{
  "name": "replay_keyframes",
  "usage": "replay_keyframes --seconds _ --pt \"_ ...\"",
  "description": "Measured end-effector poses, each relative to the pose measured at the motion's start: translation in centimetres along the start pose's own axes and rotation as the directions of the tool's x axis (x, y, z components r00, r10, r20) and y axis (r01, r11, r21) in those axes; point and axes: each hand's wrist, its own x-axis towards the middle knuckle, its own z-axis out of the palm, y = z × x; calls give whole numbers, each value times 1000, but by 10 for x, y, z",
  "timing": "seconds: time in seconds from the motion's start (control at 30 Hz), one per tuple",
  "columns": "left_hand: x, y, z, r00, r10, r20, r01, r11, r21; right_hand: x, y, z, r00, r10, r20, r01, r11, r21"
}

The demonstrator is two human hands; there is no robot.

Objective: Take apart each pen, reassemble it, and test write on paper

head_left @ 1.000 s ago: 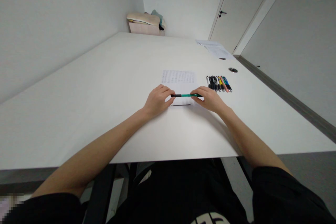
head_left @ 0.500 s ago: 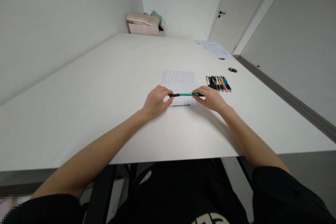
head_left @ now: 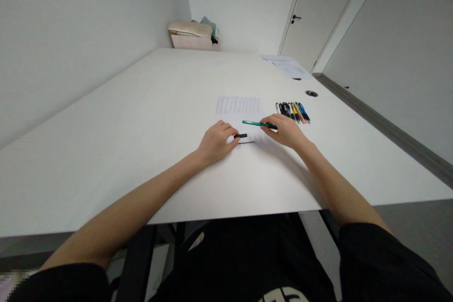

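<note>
My right hand pinches a green pen by its right end, the pen held level just above a printed sheet of paper. My left hand is closed on the pen's small black cap, now separate from the pen and low over the sheet's near edge. Both hands rest near the white table.
A row of several pens lies right of the sheet. Beyond are a round cable hole and loose papers. A stack of cushions sits at the far end by the wall. A door stands at the right.
The black cap has come off the green pen: my left hand drew it down and left, while my right hand kept the pen and moved it slightly right.
</note>
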Motion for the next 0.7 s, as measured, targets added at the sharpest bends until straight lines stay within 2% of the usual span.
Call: replay_keyframes --seconds 0.17,0.33,0.5,0.7 --pt "14 26 14 984 58 166 -65 997 38 0 4 1 1000 23 -17 -23 999 -34" --pt "33 48 34 966 58 252 -74 996 55 -1 9 1 995 77 -62 -80 996 -42" --pt "42 54 48 961 61 269 -94 989 112 -2 10 0 993 104 -61 -107 993 -42" --pt "41 51 51 955 72 288 -115 984 137 -1 9 -1 992 120 -34 -121 992 -36"
